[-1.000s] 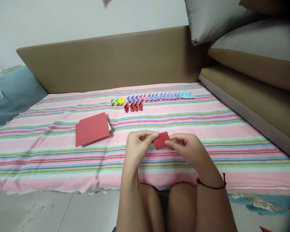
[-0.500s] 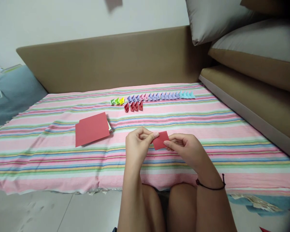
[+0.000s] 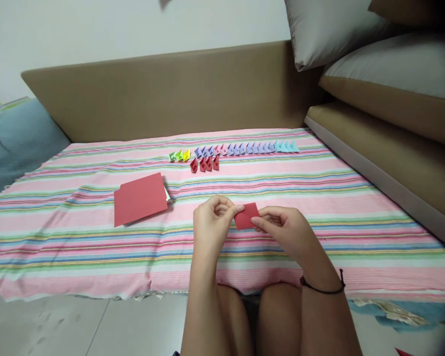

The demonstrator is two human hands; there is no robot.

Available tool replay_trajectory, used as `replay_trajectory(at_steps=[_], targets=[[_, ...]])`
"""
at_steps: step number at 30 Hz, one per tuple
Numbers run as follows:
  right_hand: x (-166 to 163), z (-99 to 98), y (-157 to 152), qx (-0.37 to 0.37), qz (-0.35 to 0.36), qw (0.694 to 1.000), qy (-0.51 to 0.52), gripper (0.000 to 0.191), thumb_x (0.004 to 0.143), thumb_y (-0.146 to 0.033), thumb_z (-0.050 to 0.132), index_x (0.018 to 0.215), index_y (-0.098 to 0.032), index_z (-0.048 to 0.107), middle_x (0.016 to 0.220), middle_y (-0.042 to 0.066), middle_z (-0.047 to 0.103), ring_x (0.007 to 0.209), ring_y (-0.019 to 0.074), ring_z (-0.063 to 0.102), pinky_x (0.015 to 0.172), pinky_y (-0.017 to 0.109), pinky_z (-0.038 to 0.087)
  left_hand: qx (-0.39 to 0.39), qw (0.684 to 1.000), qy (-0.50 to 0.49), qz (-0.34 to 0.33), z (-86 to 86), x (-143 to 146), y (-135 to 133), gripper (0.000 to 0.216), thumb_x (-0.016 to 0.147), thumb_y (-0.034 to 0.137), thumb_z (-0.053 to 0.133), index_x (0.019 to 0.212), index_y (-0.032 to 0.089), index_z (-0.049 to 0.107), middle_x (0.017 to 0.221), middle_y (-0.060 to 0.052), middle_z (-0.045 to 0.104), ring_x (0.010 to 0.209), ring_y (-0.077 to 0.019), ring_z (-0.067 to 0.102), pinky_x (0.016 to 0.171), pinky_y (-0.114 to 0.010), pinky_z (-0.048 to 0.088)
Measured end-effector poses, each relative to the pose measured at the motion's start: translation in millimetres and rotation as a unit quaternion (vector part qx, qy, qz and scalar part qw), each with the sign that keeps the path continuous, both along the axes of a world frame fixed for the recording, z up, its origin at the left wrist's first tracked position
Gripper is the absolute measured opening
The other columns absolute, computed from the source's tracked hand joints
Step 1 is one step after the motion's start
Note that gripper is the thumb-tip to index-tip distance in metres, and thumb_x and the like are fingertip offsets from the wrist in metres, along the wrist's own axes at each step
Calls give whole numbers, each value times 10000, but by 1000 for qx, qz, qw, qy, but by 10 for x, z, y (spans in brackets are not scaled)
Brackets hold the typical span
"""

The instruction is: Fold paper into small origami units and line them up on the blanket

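A small folded piece of red paper [image 3: 246,216] is held up between both hands, above the striped cloth. My left hand [image 3: 215,220] pinches its upper left edge, thumb on top. On the right side, my right hand [image 3: 281,225] grips the paper between thumb and fingers; the fingertips behind it are hidden. Farther back, several small red folded paper pieces [image 3: 209,164] stand in a short row. Behind them runs a longer row of folded paper pieces [image 3: 252,148] in green, yellow, purple, pink and light blue.
To the left lies a stack of red paper sheets [image 3: 141,199] on the striped cloth [image 3: 96,252]. A brown backrest [image 3: 170,96] stands along the back. Grey and brown cushions [image 3: 385,79] are piled at the right, and a blue pillow [image 3: 18,143] sits at the far left.
Both hands keep the same grip on the red paper, almost without moving. The view has shifted very slightly.
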State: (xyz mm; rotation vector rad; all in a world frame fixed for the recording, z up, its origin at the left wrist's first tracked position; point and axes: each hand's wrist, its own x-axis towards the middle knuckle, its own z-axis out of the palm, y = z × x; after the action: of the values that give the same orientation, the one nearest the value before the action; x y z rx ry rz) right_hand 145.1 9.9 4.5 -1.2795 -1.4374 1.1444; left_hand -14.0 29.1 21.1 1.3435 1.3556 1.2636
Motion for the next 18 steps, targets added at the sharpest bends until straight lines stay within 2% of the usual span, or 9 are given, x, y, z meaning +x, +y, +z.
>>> replay_trajectory(at_steps=[3, 9, 15, 18], targets=[[7, -5, 0, -1, 1, 1000, 3, 146, 764, -323, 641, 736, -186, 685, 659, 22, 660, 637, 169, 603, 597, 279, 473, -9, 1000, -26, -15, -13, -2, 11, 222, 593, 291, 774, 631, 148, 608, 569, -3, 618, 538, -111, 565, 512, -202, 421], [9, -5, 1, 2, 2, 1000, -5, 149, 764, -324, 645, 715, -187, 681, 643, 13, 654, 625, 162, 601, 587, 272, 466, -16, 1000, -9, -8, -17, 0, 13, 233, 616, 291, 762, 622, 142, 584, 533, 17, 569, 500, -83, 508, 482, -184, 378], [8, -8, -1, -1, 4, 1000, 7, 156, 756, -332, 649, 739, -182, 693, 669, 25, 676, 648, 172, 619, 600, 278, 481, -19, 998, -44, -29, -22, -4, 9, 255, 611, 300, 771, 641, 140, 576, 547, 17, 581, 514, -89, 531, 500, -188, 405], [-5, 4, -4, -4, 6, 1000, 5, 148, 752, -325, 653, 729, -185, 694, 671, 27, 683, 652, 175, 630, 598, 278, 485, -11, 1000, -26, -10, -39, -6, 17, 259, 621, 315, 768, 633, 140, 578, 522, 26, 571, 484, -79, 518, 483, -182, 400]])
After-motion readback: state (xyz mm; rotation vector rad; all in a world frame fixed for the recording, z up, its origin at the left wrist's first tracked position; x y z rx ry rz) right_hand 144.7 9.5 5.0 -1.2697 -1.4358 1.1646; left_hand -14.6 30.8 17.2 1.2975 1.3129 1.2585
